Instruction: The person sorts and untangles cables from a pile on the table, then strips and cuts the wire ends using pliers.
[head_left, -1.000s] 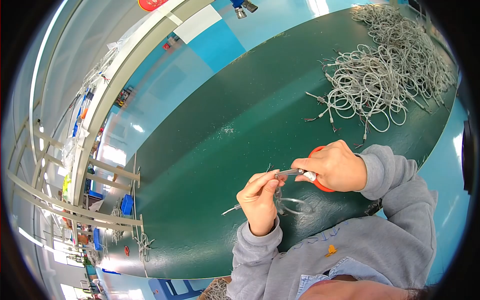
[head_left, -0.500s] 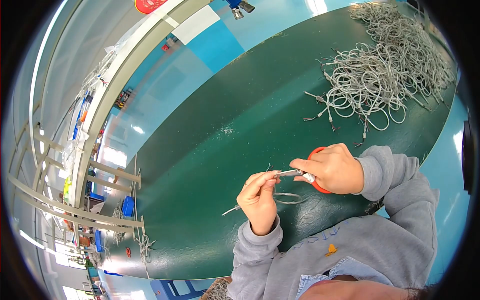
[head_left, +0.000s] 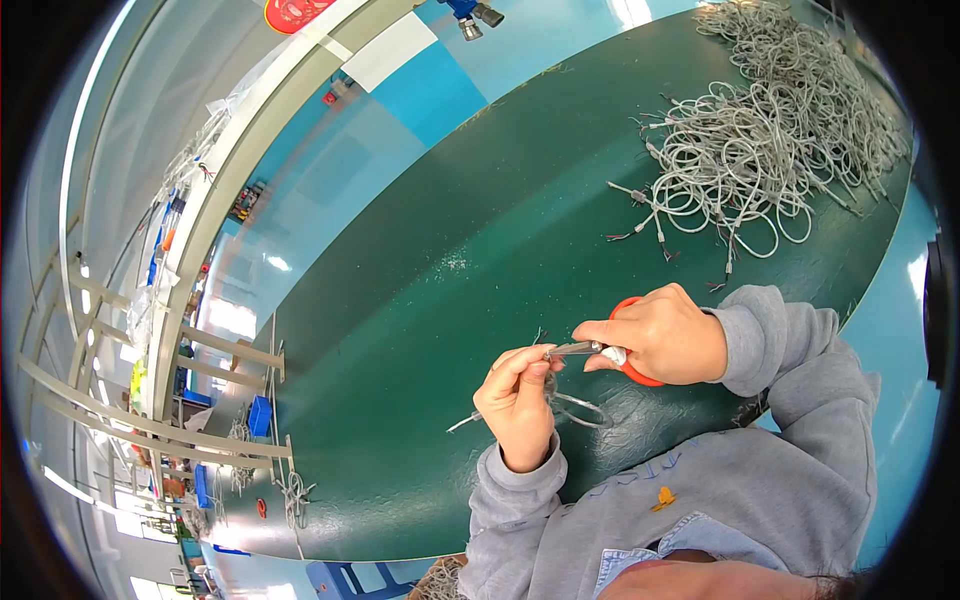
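Observation:
My left hand [head_left: 518, 400] pinches a grey cable [head_left: 585, 408] near one end, with thin wires poking up past the fingertips. A loop of this cable hangs to the right of the hand, and another end sticks out at the left. Wrapped around the red handles of a pair of scissors [head_left: 578, 349] is my right hand [head_left: 665, 340]. The scissor blades point left and meet the cable end at my left fingertips. Whether they touch the wires or the sheath is too small to tell.
A big heap of grey cables [head_left: 770, 150] covers the far right of the green table [head_left: 400, 360]. White scraps [head_left: 455, 262] lie mid-table. At the left stand a metal frame [head_left: 220, 440], a blue bin [head_left: 260, 415] and a hanging cable bundle [head_left: 295, 495]. A blue stool [head_left: 350, 580] stands below.
The scissors have turned slightly and their blades look more closed at my left fingertips. My right hand has shifted a little left, and the cable loop has moved slightly.

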